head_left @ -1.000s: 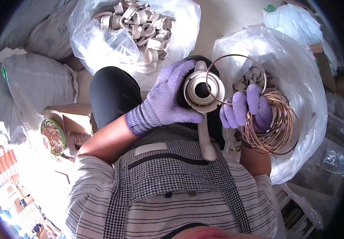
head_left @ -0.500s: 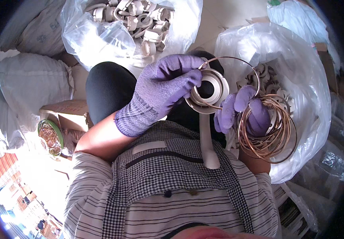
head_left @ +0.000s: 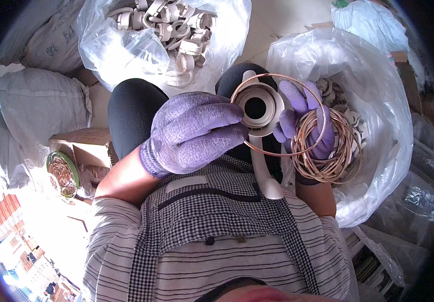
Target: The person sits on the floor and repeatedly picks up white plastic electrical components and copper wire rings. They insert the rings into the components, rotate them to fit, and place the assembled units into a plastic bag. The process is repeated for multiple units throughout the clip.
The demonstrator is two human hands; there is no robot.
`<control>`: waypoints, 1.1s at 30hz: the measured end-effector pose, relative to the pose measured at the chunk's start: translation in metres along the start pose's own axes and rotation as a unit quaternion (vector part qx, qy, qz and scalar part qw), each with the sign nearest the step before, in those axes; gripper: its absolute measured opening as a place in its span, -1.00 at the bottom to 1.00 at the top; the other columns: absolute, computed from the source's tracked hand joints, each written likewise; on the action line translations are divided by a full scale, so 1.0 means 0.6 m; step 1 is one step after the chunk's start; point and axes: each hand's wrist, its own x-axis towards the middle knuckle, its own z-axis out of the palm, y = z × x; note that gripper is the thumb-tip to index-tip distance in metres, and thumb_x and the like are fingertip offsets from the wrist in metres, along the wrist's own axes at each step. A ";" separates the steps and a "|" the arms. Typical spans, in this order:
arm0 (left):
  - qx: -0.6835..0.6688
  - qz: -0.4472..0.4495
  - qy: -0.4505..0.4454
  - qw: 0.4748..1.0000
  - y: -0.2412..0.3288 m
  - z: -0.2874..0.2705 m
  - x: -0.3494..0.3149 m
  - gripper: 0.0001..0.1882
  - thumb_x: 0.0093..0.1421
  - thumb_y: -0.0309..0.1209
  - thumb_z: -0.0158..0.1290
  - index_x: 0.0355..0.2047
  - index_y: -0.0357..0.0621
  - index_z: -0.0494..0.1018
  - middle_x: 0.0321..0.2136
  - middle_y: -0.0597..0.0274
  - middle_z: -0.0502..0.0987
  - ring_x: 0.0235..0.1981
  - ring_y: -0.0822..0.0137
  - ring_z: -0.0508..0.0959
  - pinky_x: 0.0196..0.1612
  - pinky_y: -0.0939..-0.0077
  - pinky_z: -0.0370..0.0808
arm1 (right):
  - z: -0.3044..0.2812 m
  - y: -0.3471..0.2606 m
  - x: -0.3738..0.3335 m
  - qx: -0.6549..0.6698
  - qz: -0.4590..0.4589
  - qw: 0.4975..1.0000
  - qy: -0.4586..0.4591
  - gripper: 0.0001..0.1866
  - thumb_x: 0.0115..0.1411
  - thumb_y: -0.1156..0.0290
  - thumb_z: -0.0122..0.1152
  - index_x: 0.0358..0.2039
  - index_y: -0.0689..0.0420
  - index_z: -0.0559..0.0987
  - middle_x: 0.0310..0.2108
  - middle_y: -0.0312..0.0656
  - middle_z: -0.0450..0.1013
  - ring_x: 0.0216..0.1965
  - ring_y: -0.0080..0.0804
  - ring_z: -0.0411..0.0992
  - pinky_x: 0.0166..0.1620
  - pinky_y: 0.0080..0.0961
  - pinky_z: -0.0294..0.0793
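My left hand (head_left: 197,133), in a purple knit glove, is closed, its fingertips pinching the left side of a single copper wire ring (head_left: 283,75). Beneath that ring is a beige plastic part (head_left: 272,108) with a round, open collar and a long handle pointing toward my apron. The left fingertips lie at the collar's rim. My right hand (head_left: 297,100), also gloved in purple, carries a bundle of copper wire rings (head_left: 327,168) around its bent fingers. Its fingertips are close to the collar's right edge; whether they touch it is unclear.
A clear plastic bag (head_left: 227,35) of beige plastic parts stands ahead of my knees. Another bag (head_left: 393,126), holding pale pieces, is at the right. On the left are a cardboard box (head_left: 83,138), a green-rimmed round container (head_left: 62,173) with copper-coloured wire, and a grey-white sack (head_left: 46,103).
The single ring has shifted left and down around the collar. My left hand has turned knuckles-up and lowered. My right fingers have spread upward, and the bundle has risen slightly leftward.
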 end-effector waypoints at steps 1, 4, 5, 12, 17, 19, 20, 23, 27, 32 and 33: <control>-0.005 0.001 0.007 1.000 0.000 0.004 -0.006 -0.77 -0.07 -0.49 0.34 -0.33 -0.10 0.66 -0.21 0.11 0.61 -0.23 0.07 0.66 -0.18 0.21 0.62 | -0.005 0.004 0.001 -0.046 -0.019 0.998 -0.039 -0.48 0.52 0.27 -0.24 0.44 0.07 0.18 0.29 0.30 0.26 -0.40 -0.40 0.46 -0.31 -0.32 0.54; 0.015 0.014 -0.007 1.000 0.000 0.000 -0.010 -0.75 -0.08 -0.50 0.35 -0.32 -0.09 0.66 -0.22 0.14 0.59 -0.21 0.07 0.64 -0.19 0.22 0.62 | -0.023 0.008 0.009 -0.016 -0.005 0.996 -0.087 -0.50 0.52 0.23 -0.22 0.40 0.06 0.25 0.21 0.17 0.38 -0.42 -0.43 0.43 -0.32 -0.34 0.52; 0.019 0.013 -0.003 1.000 0.000 0.000 -0.011 -0.75 -0.09 -0.50 0.35 -0.32 -0.09 0.66 -0.22 0.14 0.58 -0.22 0.08 0.64 -0.20 0.23 0.61 | -0.014 0.004 0.013 -0.006 0.020 0.997 -0.074 -0.53 0.52 0.21 -0.18 0.35 0.08 0.33 0.10 0.03 0.46 -0.43 -0.40 0.44 -0.33 -0.32 0.51; 0.039 -0.003 -0.003 0.999 0.003 0.004 -0.012 -0.74 -0.12 -0.49 0.36 -0.34 -0.06 0.66 -0.28 0.20 0.57 -0.28 0.15 0.61 -0.24 0.27 0.59 | -0.011 0.012 0.013 -0.002 0.012 0.997 -0.073 -0.60 0.51 0.21 -0.13 0.20 0.13 0.44 -0.08 -0.04 0.51 -0.50 -0.36 0.43 -0.37 -0.27 0.50; 0.050 -0.011 -0.007 0.999 0.002 0.010 -0.008 -0.73 -0.12 -0.47 0.35 -0.33 -0.03 0.68 -0.32 0.23 0.56 -0.32 0.18 0.59 -0.29 0.31 0.56 | -0.020 0.005 0.015 -0.018 0.067 0.993 -0.095 -0.63 0.52 0.14 -0.14 0.18 -0.01 0.47 -0.18 -0.19 0.43 -0.53 -0.50 0.31 -0.45 -0.44 0.34; 0.044 -0.015 -0.016 0.999 0.002 0.010 -0.004 -0.72 -0.13 -0.46 0.34 -0.31 -0.02 0.69 -0.33 0.24 0.56 -0.34 0.19 0.59 -0.31 0.32 0.54 | -0.011 0.005 0.015 -0.030 0.067 0.995 -0.065 -0.66 0.53 0.16 -0.16 0.11 0.01 0.49 -0.25 -0.23 0.43 -0.59 -0.50 0.30 -0.47 -0.45 0.33; 0.046 -0.015 -0.012 0.999 0.002 0.012 -0.004 -0.71 -0.13 -0.46 0.34 -0.31 -0.03 0.69 -0.33 0.23 0.56 -0.35 0.19 0.59 -0.31 0.32 0.54 | -0.009 0.006 0.015 -0.032 0.062 0.995 -0.068 -0.66 0.53 0.16 -0.17 0.10 0.01 0.49 -0.26 -0.23 0.43 -0.59 -0.50 0.30 -0.48 -0.45 0.33; 0.046 -0.012 -0.003 0.999 0.000 0.015 -0.003 -0.71 -0.13 -0.47 0.34 -0.30 -0.05 0.69 -0.34 0.23 0.55 -0.36 0.20 0.58 -0.32 0.33 0.53 | -0.008 0.006 0.016 -0.036 0.056 0.995 -0.073 -0.65 0.54 0.16 -0.19 0.11 0.02 0.49 -0.28 -0.23 0.42 -0.58 -0.51 0.32 -0.49 -0.47 0.32; -0.005 -0.038 0.001 0.999 0.000 0.016 0.002 -0.77 0.01 -0.46 0.28 -0.26 -0.12 0.65 -0.31 0.20 0.56 -0.35 0.24 0.60 -0.32 0.34 0.55 | -0.010 0.010 0.017 -0.008 0.052 0.994 -0.097 -0.66 0.53 0.16 -0.17 0.09 0.03 0.49 -0.34 -0.24 0.43 -0.59 -0.51 0.32 -0.50 -0.46 0.33; -0.534 -0.363 0.146 0.749 0.013 0.051 -0.009 -0.81 0.33 -0.44 0.12 -0.13 -0.30 0.49 -0.32 0.18 0.58 -0.41 0.44 0.57 -0.34 0.53 0.57 | -0.007 0.011 0.012 -0.025 0.040 0.996 -0.078 -0.71 0.53 0.21 -0.17 -0.03 0.06 0.50 -0.36 -0.25 0.41 -0.62 -0.59 0.26 -0.55 -0.59 0.26; -0.565 -0.424 0.131 0.696 0.008 0.053 -0.007 -0.81 0.35 -0.46 0.09 -0.10 -0.32 0.47 -0.32 0.18 0.58 -0.42 0.45 0.58 -0.36 0.57 0.57 | -0.009 0.010 0.009 -0.028 0.039 0.996 -0.072 -0.72 0.53 0.22 -0.17 -0.05 0.07 0.49 -0.37 -0.25 0.40 -0.63 -0.61 0.24 -0.56 -0.62 0.24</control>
